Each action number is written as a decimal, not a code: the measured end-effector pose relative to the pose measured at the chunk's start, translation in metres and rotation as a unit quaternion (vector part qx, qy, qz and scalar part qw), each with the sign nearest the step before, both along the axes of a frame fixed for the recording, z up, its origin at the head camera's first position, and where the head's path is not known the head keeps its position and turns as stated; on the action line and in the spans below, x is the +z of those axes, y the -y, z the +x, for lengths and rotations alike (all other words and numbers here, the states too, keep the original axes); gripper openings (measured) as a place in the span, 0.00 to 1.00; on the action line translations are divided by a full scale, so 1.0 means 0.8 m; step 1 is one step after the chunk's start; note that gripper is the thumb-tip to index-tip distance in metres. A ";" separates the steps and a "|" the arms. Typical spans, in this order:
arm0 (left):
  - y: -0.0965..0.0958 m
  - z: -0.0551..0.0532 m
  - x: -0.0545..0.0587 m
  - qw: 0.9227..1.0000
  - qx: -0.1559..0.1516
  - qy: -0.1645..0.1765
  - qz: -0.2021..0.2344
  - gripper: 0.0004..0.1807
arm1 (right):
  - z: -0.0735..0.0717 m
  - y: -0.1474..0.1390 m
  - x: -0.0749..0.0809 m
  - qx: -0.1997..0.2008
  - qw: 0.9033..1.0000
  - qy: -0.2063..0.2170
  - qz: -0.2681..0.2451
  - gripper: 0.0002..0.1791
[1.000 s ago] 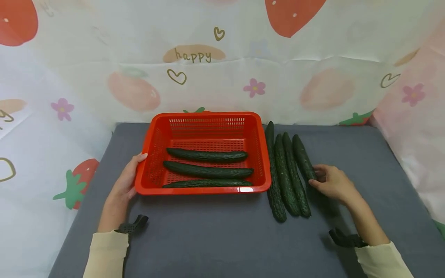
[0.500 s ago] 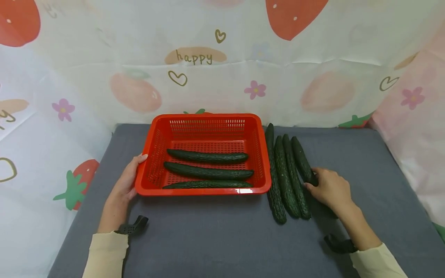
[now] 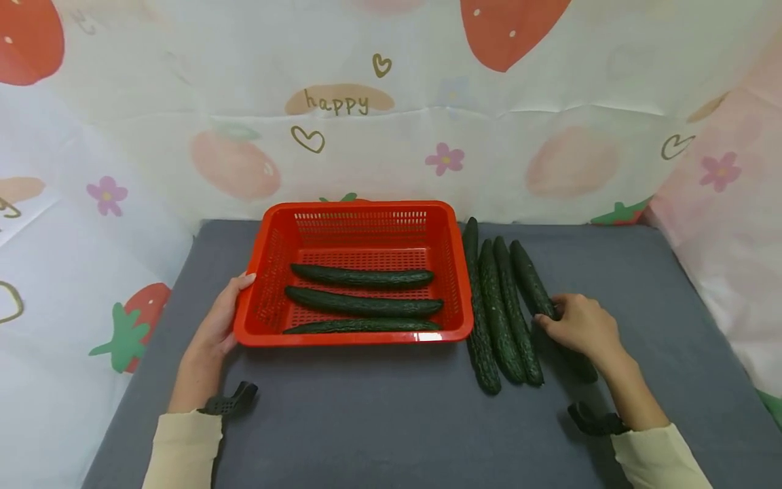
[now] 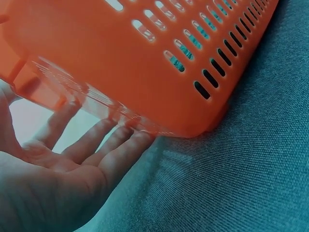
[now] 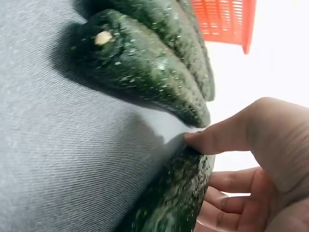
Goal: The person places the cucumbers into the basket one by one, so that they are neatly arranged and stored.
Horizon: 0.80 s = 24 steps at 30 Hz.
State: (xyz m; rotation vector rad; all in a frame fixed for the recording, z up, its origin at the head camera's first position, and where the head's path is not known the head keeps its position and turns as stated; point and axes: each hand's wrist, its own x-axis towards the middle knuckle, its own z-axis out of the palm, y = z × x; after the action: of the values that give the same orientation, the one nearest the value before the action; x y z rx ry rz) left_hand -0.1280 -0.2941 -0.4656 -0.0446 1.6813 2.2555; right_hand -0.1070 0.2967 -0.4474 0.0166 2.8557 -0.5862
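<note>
My left hand (image 3: 216,319) holds the left side of a red plastic basket (image 3: 354,337), thumb over the rim. In the left wrist view, that hand's fingers (image 4: 125,145) reach against the underside of the rim, beside the slotted wall. Three dark green cucumbers (image 3: 363,277) lie crosswise inside the basket. To the right, my right hand (image 3: 583,329) grips the middle of the outermost cucumber (image 3: 531,275), which lies slanted. The right wrist view shows the thumb (image 5: 212,141) on the near side of that cucumber (image 5: 169,198) and the other fingers on its far side.
Between the basket and the gripped cucumber, three more cucumbers (image 3: 501,312) lie side by side, the leftmost along the basket's right wall. A grey cloth (image 3: 366,421) covers the table. A printed curtain (image 3: 366,163) hangs behind it and at both sides.
My right hand has moved slightly left and its fingers have come round the outermost cucumber. The left hand and the basket stay in place.
</note>
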 end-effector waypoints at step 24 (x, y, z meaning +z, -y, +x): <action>0.009 -0.001 0.005 1.000 -0.027 -0.003 0.015 0.17 | 0.003 0.044 0.044 0.015 0.991 -0.080 -0.107 0.36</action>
State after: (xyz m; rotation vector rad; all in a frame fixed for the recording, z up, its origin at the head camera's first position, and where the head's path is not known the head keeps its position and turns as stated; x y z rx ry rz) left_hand -0.1285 -0.3014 -0.4612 0.0146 1.6324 2.2432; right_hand -0.1047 0.2617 -0.4123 -0.1147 2.9227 -0.9234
